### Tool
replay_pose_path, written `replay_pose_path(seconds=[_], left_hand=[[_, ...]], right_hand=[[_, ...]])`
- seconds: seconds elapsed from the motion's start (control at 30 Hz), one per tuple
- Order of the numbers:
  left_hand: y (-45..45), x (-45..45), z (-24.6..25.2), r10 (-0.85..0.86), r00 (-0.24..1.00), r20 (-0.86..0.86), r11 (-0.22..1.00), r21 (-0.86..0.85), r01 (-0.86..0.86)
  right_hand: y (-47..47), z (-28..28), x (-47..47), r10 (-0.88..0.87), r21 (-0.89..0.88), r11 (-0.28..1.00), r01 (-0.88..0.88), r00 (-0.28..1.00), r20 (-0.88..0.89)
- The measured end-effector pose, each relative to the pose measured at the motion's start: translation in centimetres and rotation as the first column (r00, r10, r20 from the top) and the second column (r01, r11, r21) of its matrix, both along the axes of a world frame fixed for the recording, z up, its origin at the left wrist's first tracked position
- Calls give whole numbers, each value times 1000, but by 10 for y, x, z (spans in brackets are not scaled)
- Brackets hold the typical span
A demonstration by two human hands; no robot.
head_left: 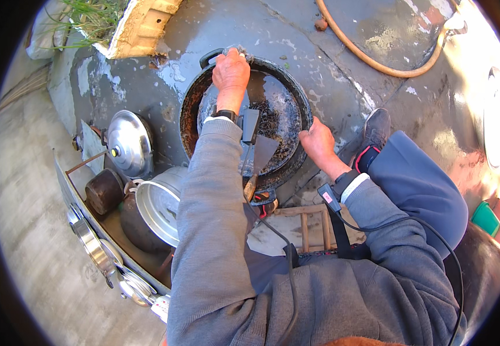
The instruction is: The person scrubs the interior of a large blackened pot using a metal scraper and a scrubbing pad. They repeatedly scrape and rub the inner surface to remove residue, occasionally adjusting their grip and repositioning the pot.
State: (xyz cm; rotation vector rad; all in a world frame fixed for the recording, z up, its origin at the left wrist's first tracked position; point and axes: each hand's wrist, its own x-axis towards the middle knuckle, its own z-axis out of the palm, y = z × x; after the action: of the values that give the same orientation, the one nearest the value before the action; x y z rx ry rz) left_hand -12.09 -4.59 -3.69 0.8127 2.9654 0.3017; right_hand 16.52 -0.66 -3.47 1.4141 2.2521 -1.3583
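A large, blackened round metal pan (304,93) with loop handles stands on the wet floor before me. Water and patchy dark residue cover its inner bottom. At the far rim, my left hand (231,73) presses a metal scouring pad (245,54), mostly hidden beneath the fingers. My right hand (318,139) grips the right-hand rim, thumb on top. A scraper (264,151) with a flat metal blade and a wooden handle rests across the near side of the pan, partly hidden by my left sleeve.
To the left are a domed metal lid (131,145), an aluminium pot (157,203) and a dark pot (103,192). Several pans (92,246) line a metal rack's edge. A hose (366,60) curves across the floor at upper right. A planter (139,28) with grass stands upper left.
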Motion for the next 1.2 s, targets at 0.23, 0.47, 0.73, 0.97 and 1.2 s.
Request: replay_pose_path(seconds=[0.23, 0.47, 0.73, 0.97, 1.2], left_hand=[[25, 112, 13, -323, 914, 246, 944, 154, 292], [4, 136, 21, -497, 853, 162, 860, 227, 458], [34, 58, 14, -135, 989, 60, 991, 25, 133], [14, 138, 18, -383, 907, 174, 918, 185, 352], [28, 48, 8, -137, 990, 31, 991, 3, 137]], right_hand=[[1, 2, -2, 2, 11, 1000, -2, 1000, 15], [1, 2, -3, 2, 15, 1000, -2, 1000, 4], [-3, 3, 0, -3, 8, 1000, 3, 1000, 15], [2, -1, -3, 19, 37, 999, -19, 1000, -2], [-1, 2, 1, 15, -3, 1000, -15, 1000, 10]])
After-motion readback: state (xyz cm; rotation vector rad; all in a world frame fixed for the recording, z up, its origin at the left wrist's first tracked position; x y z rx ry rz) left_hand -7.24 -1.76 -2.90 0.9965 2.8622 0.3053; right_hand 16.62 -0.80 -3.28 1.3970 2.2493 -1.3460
